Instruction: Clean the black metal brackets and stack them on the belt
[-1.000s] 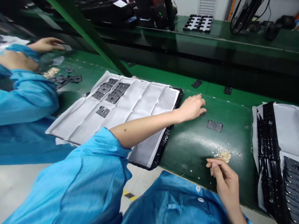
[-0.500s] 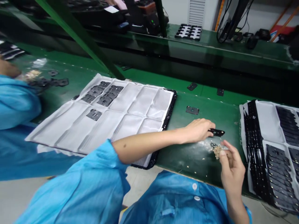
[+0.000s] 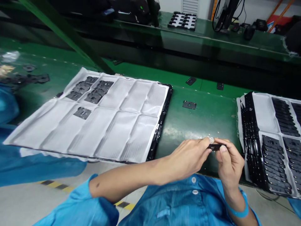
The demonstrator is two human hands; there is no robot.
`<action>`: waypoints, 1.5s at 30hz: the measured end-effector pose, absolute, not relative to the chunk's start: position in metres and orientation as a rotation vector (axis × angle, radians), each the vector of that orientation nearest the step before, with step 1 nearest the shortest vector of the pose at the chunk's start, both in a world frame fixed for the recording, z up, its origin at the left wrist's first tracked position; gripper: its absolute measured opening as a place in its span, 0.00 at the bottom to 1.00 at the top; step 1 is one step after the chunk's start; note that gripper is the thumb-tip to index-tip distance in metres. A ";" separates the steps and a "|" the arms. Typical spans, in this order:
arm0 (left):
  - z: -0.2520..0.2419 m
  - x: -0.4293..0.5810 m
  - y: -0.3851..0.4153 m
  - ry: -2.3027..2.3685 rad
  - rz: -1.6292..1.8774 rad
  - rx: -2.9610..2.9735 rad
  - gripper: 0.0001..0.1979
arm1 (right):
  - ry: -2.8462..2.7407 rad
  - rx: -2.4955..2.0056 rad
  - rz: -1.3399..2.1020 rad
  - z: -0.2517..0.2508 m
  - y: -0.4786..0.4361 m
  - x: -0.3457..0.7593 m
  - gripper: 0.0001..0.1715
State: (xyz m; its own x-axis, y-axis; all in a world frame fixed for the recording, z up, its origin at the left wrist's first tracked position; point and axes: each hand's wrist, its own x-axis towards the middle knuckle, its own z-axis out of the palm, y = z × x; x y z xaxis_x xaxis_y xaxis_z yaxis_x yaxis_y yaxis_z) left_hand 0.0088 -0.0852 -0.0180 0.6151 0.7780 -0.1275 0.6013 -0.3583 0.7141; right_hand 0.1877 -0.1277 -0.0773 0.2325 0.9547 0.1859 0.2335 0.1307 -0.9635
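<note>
At 3 o'clock from mid-view, the wide green tabletop [image 3: 202, 121] looks smooth and semi-glossy. Near 4 o'clock, the thin black rectangular plate [image 3: 214, 147] resembles hard plastic with a shiny edge. Between 8 and 9 o'clock, the white compartmented liner [image 3: 100, 135] appears matt, soft and papery, slightly wrinkled. Beyond it at 3 o'clock, the stacked black plastic trays [image 3: 254, 131] gleam. At 5 o'clock, the blue buttoned garment [image 3: 181, 201] is creased woven cloth.

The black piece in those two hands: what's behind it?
Past the black piece, pale bits peek out between the left hand and right hand, with green table beyond. The piece and hands cover the rest, so I can't see it.
</note>
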 end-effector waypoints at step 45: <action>-0.031 0.003 -0.085 1.117 0.312 1.828 0.04 | -1.365 -1.377 0.797 -0.082 -0.117 0.216 0.18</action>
State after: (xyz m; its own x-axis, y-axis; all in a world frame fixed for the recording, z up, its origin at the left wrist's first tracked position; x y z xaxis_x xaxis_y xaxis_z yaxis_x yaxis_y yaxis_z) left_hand 0.0027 -0.0854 -0.0311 0.5525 0.7989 -0.2377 0.5597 -0.1443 0.8160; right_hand 0.2156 -0.1168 -0.0824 0.1461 0.9711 0.1885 0.3132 0.1353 -0.9400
